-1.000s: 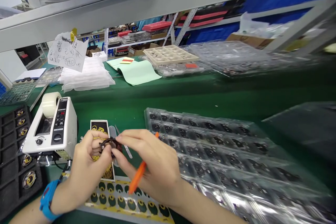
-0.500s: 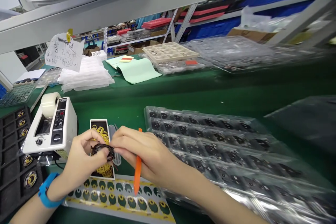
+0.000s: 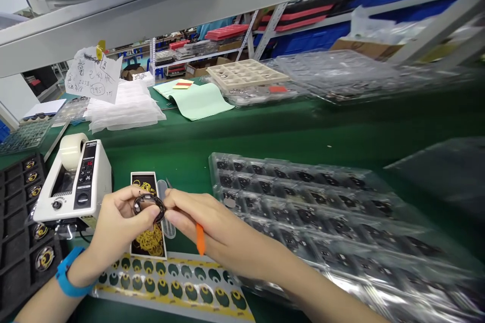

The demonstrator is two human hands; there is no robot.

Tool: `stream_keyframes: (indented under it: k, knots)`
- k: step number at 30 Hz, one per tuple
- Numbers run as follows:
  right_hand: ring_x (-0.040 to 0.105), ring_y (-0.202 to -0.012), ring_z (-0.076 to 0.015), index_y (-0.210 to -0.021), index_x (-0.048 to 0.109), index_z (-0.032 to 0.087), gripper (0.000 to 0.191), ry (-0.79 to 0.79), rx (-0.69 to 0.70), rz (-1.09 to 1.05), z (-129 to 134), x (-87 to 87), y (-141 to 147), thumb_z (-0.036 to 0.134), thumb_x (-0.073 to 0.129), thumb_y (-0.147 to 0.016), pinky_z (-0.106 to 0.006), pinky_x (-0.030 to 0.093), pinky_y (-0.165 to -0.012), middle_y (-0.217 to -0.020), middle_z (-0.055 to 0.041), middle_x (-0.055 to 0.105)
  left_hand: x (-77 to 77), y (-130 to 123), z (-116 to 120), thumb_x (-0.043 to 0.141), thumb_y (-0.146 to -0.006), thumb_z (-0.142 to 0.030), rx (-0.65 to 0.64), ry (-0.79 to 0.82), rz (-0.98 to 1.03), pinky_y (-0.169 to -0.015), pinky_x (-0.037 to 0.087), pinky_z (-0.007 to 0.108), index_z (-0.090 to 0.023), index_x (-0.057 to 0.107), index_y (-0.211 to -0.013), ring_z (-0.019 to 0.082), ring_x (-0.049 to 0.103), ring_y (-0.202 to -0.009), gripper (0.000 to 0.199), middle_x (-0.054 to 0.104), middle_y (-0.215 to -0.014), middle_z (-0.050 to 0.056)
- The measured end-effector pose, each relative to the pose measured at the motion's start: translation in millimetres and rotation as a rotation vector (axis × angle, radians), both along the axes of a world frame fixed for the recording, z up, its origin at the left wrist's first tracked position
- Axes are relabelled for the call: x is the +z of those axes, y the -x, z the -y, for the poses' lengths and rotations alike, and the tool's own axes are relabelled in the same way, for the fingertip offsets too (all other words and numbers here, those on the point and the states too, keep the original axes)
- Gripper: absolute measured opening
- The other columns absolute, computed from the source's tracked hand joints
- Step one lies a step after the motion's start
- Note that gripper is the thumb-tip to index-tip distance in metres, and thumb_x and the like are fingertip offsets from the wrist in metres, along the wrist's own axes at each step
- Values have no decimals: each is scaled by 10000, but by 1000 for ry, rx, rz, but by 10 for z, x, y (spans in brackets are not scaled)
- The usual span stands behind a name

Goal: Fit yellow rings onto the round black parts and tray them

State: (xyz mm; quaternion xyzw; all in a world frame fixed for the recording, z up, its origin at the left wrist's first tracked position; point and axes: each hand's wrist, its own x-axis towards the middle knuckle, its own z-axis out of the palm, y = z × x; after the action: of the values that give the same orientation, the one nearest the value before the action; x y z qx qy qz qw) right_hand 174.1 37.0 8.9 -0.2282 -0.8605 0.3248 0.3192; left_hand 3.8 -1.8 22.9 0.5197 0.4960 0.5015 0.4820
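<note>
Over the white box (image 3: 165, 250) of yellow wires (image 3: 151, 240), my left hand (image 3: 120, 219) pinches a small black ring-shaped part (image 3: 137, 206) between thumb and fingers. The ring is tilted so its opening shows. My right hand (image 3: 206, 217) is closed around an orange stick-like tool (image 3: 200, 239); only one end shows below the palm, the rest hidden by the hand. Its fingertips meet the ring's right edge. Whether the tool's other end touches the ring, I cannot tell. Below both hands lies a sheet of green and yellow round stickers (image 3: 170, 287).
A white tape dispenser (image 3: 102, 171) stands left of the box, beside a black foam tray (image 3: 15, 242) with several round parts. Clear blister trays (image 3: 303, 202) of black parts fill the right. A clear plastic case (image 3: 170, 229) lies beside the box. Papers (image 3: 125, 106) lie behind.
The black ring has turned in my left hand, and its opening shows more clearly. The orange tool has shifted within my right hand, so less of it shows.
</note>
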Motion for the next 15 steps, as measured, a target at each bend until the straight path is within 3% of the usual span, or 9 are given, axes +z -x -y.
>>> stream_keyframes:
  k: [4, 7, 10, 12, 15]
  knots:
    - [336, -539, -107, -635, 306, 211, 423, 260, 3, -136, -22, -59, 51, 414, 319, -1006, -230, 311, -484, -600, 35, 348, -29, 18, -23, 735, -738, -262, -21, 10, 44, -476, 395, 186, -136, 619, -672, 81, 454, -527, 184, 519, -604, -21]
    - [345, -523, -104, -602, 384, 200, 492, 463, -10, -244, -56, -102, 100, 536, 384, -962, -232, 329, -482, -558, 38, 354, -94, 31, -51, 705, -788, -287, 9, -55, -28, -493, 425, 197, -136, 631, -699, 100, 497, -553, 191, 532, -629, -6]
    - [295, -477, -90, -625, 464, 189, 484, 593, -68, -283, -66, -106, 123, 580, 466, -909, -227, 281, -445, -520, 56, 337, -235, 67, -92, 599, -866, -218, 111, -395, -362, -556, 474, 230, -143, 686, -793, 137, 553, -635, 136, 577, -698, 32]
    - [260, -463, -78, -621, 450, 190, 479, 696, -52, -319, -39, -106, 141, 587, 505, -882, -223, 247, -424, -526, 60, 332, -352, 101, -120, 511, -901, -167, 158, -662, -643, -581, 490, 260, -151, 719, -914, 159, 569, -648, 210, 600, -707, 57]
    - [190, -461, -60, -640, 410, 196, 456, 851, 3, -386, 37, -123, 182, 569, 556, -859, -214, 209, -405, -549, 74, 296, -463, 140, -109, 486, -905, -180, 133, -781, -856, -578, 496, 290, -157, 730, -1019, 181, 583, -619, 270, 629, -692, 81]
